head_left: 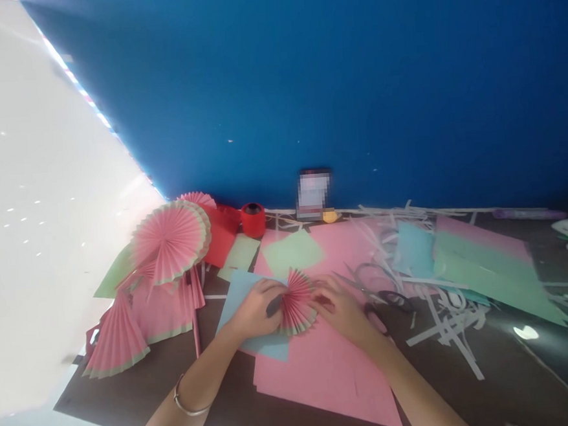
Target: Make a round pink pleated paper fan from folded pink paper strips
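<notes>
A pleated pink paper fan with a pale green edge (297, 306) is held between my two hands over pink and blue sheets. My left hand (261, 308) has its fingers closed on the fan's left side, with a small dark patch by the fingers. My right hand (336, 303) pinches the fan's right edge. Beneath lie a pink sheet (325, 379) and a light blue sheet (241, 294). Finished-looking round and half-open pink fans (169, 240) are piled at the left.
Scissors (391, 296) and white paper strips (454, 324) lie right of my right hand. Green and pink sheets (492, 270) are farther right. A red tape roll (253, 220), a phone-like object (313, 195) and a yellow piece (330, 216) stand near the blue wall.
</notes>
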Motion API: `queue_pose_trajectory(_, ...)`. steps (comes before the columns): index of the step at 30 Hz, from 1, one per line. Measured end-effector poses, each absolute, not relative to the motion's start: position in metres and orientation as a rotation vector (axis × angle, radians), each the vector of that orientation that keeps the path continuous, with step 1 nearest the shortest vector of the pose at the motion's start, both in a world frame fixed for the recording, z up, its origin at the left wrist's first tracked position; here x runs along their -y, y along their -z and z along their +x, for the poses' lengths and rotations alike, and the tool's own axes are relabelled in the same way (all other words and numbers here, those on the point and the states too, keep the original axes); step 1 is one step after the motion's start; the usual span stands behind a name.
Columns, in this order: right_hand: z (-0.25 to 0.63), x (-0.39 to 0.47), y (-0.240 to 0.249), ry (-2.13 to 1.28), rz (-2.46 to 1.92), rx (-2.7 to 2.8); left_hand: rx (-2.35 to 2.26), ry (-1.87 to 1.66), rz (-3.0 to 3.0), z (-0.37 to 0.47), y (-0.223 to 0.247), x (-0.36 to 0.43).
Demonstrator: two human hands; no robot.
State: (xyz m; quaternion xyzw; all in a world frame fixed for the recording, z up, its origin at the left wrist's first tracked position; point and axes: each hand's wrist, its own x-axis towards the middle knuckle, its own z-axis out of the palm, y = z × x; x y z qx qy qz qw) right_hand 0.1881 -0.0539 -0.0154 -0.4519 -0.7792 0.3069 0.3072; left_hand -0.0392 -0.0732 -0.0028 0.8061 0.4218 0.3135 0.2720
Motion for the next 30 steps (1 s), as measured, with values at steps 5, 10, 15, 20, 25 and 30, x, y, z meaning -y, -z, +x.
queue_pose_trajectory(5, 0.187, 0.058, 0.017, -0.601, -1.116, 2.117, -1.195, -0.978, 1.81, -0.031, 0.001, 0.076)
queue_pose_trajectory(10, 0.181, 0.067, 0.015, -0.427, -1.056, 2.092, -1.156, -1.07, 1.308, -0.023, 0.002, 0.076)
queue_pose_trajectory(15, 0.18, 0.071, 0.011, -0.213, -1.02, 2.078, -1.03, -1.102, 1.049, -0.021, 0.001, 0.074)
queue_pose_trajectory(20, 0.18, 0.072, 0.002, 0.058, -0.932, 2.222, -1.026, -1.103, 1.03, -0.019, -0.001, 0.076)
queue_pose_trajectory(25, 0.173, 0.079, -0.007, 0.17, -1.013, 2.219, -0.997, -1.107, 1.045, -0.018, -0.001, 0.077)
queue_pose_trajectory(30, 0.171, 0.082, -0.01, 0.17, -1.001, 2.2, -1.004, -1.108, 1.021, -0.018, 0.001, 0.077)
